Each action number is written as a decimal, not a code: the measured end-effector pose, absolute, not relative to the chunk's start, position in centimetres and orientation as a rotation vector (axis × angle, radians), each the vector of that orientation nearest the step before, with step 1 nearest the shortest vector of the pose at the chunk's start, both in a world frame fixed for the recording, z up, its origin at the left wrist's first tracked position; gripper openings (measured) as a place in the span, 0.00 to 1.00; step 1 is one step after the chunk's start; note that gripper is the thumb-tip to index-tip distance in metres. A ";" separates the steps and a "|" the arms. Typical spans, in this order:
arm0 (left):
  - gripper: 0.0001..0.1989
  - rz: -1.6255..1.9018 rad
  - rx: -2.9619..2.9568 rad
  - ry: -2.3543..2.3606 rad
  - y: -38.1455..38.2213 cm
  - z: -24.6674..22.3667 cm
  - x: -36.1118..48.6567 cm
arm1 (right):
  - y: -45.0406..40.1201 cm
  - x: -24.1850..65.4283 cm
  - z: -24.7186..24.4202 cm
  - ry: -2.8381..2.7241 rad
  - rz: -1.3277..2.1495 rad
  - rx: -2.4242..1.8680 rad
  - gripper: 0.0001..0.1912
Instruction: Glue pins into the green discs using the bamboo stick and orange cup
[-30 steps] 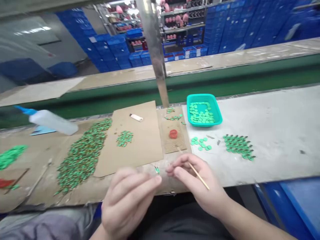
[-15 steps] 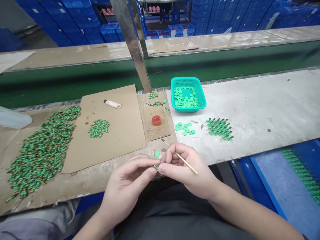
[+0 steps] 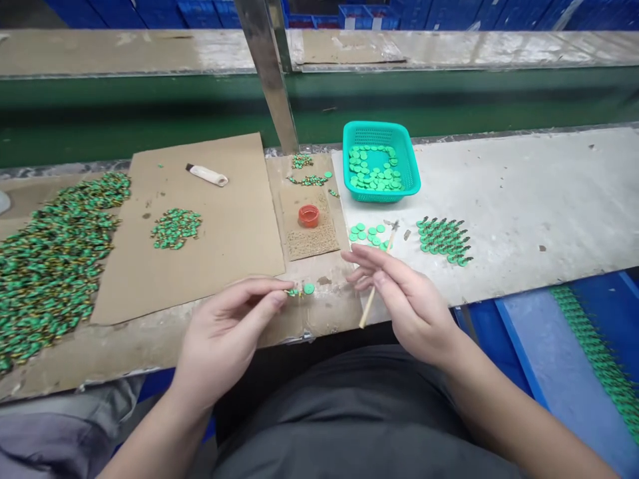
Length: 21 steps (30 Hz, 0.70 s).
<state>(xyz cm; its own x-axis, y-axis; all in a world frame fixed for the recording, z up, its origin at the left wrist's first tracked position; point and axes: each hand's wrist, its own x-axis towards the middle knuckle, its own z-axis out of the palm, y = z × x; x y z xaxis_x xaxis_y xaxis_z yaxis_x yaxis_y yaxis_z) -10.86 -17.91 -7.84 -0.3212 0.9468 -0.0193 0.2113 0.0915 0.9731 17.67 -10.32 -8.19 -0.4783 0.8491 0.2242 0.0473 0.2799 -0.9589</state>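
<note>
Between its thumb and forefinger my left hand [image 3: 234, 326] pinches a small green-and-gold piece [image 3: 292, 291] above the table's front edge. Just right of that piece lies a green disc [image 3: 309, 289]. My right hand [image 3: 404, 293] holds a thin wooden stick [image 3: 369, 306] with a dark tip, its fingers partly stretched out. Loose green discs [image 3: 372, 234] lie beyond the right hand, partly covered by the stick. To their right, rows of green discs with dark upright pieces [image 3: 443, 239] stand on the white sheet. A red cap-like dish [image 3: 308, 215] sits on a cardboard piece.
A turquoise basket [image 3: 412, 179] holds green discs. On the left are a large heap of green-and-gold pieces [image 3: 54, 266], a smaller pile [image 3: 176, 228] and a white-handled tool [image 3: 207, 175] on cardboard [image 3: 234, 233]. A metal post [image 3: 272, 86] rises behind.
My hands, together before, have moved apart. The right hand went right with the stick, whose dark tip now points up and away. The left keeps its pinch. The view has tilted down.
</note>
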 end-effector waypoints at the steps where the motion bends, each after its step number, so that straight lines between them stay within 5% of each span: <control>1: 0.18 1.267 1.217 1.693 -17.7 -8.0 -11.2 | -10.3 17.3 -8.5 -1.764 1.232 -0.810 0.19; 10: 0.08 1.052 1.834 1.676 -15.6 -9.4 -12.6 | -9.6 15.8 -8.9 -1.813 1.116 -0.874 0.05; 21: 0.08 1.028 2.039 1.631 -15.3 -10.2 -12.2 | -10.0 14.8 -10.1 -1.601 1.164 -0.829 0.03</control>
